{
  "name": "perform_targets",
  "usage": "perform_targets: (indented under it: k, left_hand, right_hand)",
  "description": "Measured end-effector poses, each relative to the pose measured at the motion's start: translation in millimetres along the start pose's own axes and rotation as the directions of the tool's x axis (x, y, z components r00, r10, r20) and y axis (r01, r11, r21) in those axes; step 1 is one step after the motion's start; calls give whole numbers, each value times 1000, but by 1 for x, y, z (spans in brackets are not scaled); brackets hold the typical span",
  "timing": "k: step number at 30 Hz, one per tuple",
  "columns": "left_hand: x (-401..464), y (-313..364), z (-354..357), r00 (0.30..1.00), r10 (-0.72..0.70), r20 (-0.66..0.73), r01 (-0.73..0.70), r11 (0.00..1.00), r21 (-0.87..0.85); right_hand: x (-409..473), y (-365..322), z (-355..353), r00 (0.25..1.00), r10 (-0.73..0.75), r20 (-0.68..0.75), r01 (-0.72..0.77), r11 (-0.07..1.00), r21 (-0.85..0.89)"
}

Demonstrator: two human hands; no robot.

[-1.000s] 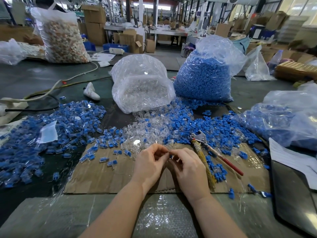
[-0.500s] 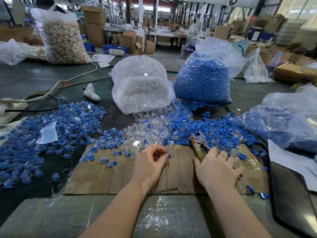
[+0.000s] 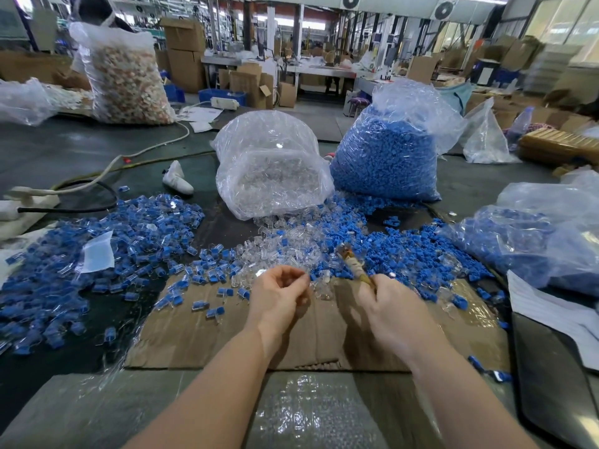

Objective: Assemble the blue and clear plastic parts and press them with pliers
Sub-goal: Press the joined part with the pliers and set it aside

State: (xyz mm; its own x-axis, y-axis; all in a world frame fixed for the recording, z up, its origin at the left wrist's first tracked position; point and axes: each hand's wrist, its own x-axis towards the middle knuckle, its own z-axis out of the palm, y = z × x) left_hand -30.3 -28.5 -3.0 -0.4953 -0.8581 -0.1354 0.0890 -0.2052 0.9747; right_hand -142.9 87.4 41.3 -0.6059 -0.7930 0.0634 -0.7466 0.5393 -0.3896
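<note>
From the head view, two bare arms are reaching out over a flat cardboard sheet [image 3: 201,335] lying on the near part of a dark table [image 3: 64,157].

The left hand [image 3: 275,299] is hanging just over the far edge of the cardboard with its fingers curled in. Its fingertips are pinching something tiny, but it is too blurry to tell what it is.

The right hand [image 3: 389,306] is just to the right of it, and its fingers are wrapping around the handles of the pliers [image 3: 351,264]. The pliers are pointing away and a little left, up over the small parts. Their tip is blurry, so I cannot tell if the jaws are open.

Right past the hands, clear parts [image 3: 282,244] are lying in a loose pile. Blue parts [image 3: 405,247] are spreading out to the right of them. On the left, a big pile of joined pieces [image 3: 97,254], blue inside clear, is covering the table, and a few are sitting on the cardboard.

Farther away, a bag of clear parts [image 3: 272,170] is standing in the middle, and a bag of blue parts [image 3: 385,157] is standing just to its right. Another bag with blue things [image 3: 534,241] is lying at the far right. A white sheet [image 3: 551,312] is lying near it. A tall bag of pale bits [image 3: 126,79] is standing far away on the left
</note>
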Motion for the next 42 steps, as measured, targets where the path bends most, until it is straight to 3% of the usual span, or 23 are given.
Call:
perform_targets:
  k: [3, 6, 14, 26, 37, 42]
  left_hand:
    - [7, 2, -1, 998, -65, -25, 62, 993, -99]
    - [10, 6, -1, 996, -69, -49, 64, 994, -89]
    - [6, 21, 2, 991, -98, -88, 90, 992, -82]
    - [3, 25, 3, 988, -75, -134, 70, 997, -38]
    - [0, 27, 8, 987, -84, -137, 81, 996, -29]
    - [-1, 23, 10, 985, -84, -148, 78, 996, -43]
  right_hand:
    - [-2, -11, -7, 975, -28, 221, -70, 903, 424]
    - [-5, -13, -10, 943, -62, 327, -125, 845, 520]
    - [-8, -17, -16, 862, -55, 504, -215, 861, 462]
    - [-6, -15, -19, 836, -75, 543, -252, 826, 504]
    - [-9, -17, -24, 840, -93, 534, -181, 880, 439]
    - [-12, -18, -24, 881, -80, 466, -47, 966, 255]
